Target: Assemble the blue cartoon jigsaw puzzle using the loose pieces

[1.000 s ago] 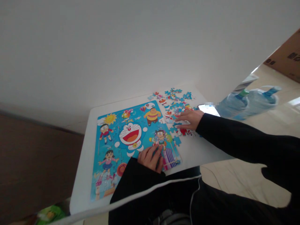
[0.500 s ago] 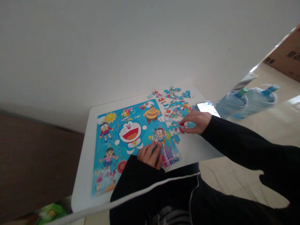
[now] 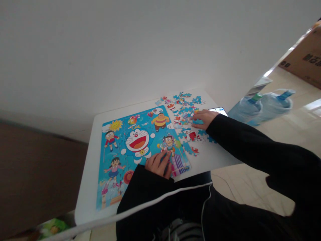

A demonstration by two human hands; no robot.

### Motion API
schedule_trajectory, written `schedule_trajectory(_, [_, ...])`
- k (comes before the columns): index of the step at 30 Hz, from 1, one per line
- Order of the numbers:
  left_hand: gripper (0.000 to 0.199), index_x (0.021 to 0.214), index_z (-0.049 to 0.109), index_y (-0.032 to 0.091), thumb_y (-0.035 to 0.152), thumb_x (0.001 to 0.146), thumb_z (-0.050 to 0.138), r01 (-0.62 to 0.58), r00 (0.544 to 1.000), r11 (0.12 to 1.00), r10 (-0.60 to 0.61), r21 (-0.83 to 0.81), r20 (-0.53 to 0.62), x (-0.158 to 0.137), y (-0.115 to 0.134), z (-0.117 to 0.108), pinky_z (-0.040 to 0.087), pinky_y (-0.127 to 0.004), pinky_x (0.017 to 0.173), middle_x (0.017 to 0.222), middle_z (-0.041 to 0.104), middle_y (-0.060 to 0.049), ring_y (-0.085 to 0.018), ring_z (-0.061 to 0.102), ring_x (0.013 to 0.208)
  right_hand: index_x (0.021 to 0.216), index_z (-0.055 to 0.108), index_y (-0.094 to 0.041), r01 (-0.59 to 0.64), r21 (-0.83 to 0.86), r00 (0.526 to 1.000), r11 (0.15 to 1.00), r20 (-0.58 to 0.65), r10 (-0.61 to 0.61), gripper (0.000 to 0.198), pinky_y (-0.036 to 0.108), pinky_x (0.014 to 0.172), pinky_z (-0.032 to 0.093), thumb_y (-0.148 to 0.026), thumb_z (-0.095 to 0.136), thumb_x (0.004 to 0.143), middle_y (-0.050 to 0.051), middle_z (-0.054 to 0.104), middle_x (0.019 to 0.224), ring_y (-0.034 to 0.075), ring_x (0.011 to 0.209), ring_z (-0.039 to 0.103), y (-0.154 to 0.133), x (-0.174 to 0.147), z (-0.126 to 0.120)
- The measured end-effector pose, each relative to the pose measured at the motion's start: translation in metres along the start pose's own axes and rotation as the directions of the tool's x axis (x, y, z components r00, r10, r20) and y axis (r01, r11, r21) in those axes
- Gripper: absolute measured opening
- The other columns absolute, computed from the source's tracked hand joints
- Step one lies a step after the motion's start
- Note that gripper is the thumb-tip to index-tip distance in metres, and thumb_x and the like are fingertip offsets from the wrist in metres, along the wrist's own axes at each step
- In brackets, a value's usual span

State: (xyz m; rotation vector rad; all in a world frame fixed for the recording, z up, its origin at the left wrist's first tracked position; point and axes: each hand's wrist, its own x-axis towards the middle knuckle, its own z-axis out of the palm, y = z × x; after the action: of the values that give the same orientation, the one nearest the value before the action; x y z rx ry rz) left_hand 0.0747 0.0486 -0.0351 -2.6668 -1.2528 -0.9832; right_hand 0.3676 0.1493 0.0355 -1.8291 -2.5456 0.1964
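My left hand (image 3: 158,164) lies on the lower right part of a blue cartoon jigsaw puzzle (image 3: 150,134), fingers stretched over the board and holding nothing. Part of the picture is covered by that hand and its black sleeve. Beyond the board's right edge, my right hand (image 3: 205,119) reaches down among loose puzzle pieces (image 3: 184,109). Its thumb and fingers are apart, with blue showing between them, and the fingertips are at the pieces. A red and white piece (image 3: 192,135) lies just below this hand, close to several blue ones.
A phone (image 3: 218,111) with a lit screen lies partly behind my right forearm. The white table (image 3: 86,174) stands against a pale wall (image 3: 140,53). A white cable (image 3: 155,202) crosses in front of me. Large water bottles (image 3: 271,103) and a cardboard box (image 3: 304,58) are at the right.
My right hand has moved up and left from the lower pieces to those nearer the middle of the pile. Red and white pieces beneath it now show. The left hand stays on the puzzle.
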Motion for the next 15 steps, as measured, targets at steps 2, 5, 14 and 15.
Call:
schedule_trajectory(2, [0.032, 0.117, 0.063, 0.017, 0.02, 0.087, 0.053, 0.003, 1.0, 1.0, -0.003, -0.003, 0.015, 0.0, 0.0, -0.001, 0.049, -0.037, 0.081, 0.112, 0.067, -0.009, -0.024, 0.059, 0.094, 0.114, 0.067, -0.02, 0.006, -0.042, 0.999, 0.999, 0.037, -0.005, 0.037, 0.033, 0.082, 0.047, -0.039, 0.059, 0.083, 0.01, 0.067, 0.105, 0.024, 0.095, 0.062, -0.002, 0.015, 0.003])
schedule_trajectory(5, [0.032, 0.117, 0.063, 0.017, 0.021, 0.087, 0.054, 0.009, 0.999, 1.0, -0.009, -0.013, 0.034, 0.001, 0.001, -0.002, 0.05, -0.037, 0.082, 0.113, 0.067, -0.009, -0.024, 0.06, 0.095, 0.113, 0.068, -0.02, 0.011, -0.067, 0.996, 0.998, 0.092, -0.005, 0.037, 0.033, 0.083, 0.047, -0.04, 0.061, 0.082, 0.01, 0.066, 0.105, 0.024, 0.096, 0.062, -0.006, 0.028, 0.007])
schedule_trajectory(14, [0.032, 0.117, 0.062, 0.018, 0.022, 0.087, 0.053, 0.028, 0.999, 0.999, -0.028, -0.022, 0.023, 0.001, 0.004, -0.001, 0.049, -0.038, 0.081, 0.112, 0.067, -0.008, -0.025, 0.059, 0.096, 0.1, 0.071, -0.024, -0.006, -0.092, 0.999, 0.996, 0.031, 0.008, 0.03, 0.029, 0.068, 0.047, -0.039, 0.06, 0.077, 0.005, 0.067, 0.103, 0.02, 0.088, 0.062, -0.01, 0.031, 0.005])
schedule_trajectory(15, [0.032, 0.117, 0.062, 0.018, 0.022, 0.087, 0.054, 0.026, 1.0, 0.999, -0.026, -0.026, 0.018, 0.001, 0.004, -0.001, 0.049, -0.038, 0.081, 0.112, 0.067, -0.008, -0.024, 0.059, 0.096, 0.1, 0.071, -0.023, -0.004, -0.135, 1.0, 0.991, 0.017, 0.006, 0.029, 0.029, 0.063, 0.045, -0.038, 0.057, 0.079, 0.005, 0.068, 0.102, 0.021, 0.088, 0.063, -0.012, 0.03, 0.005])
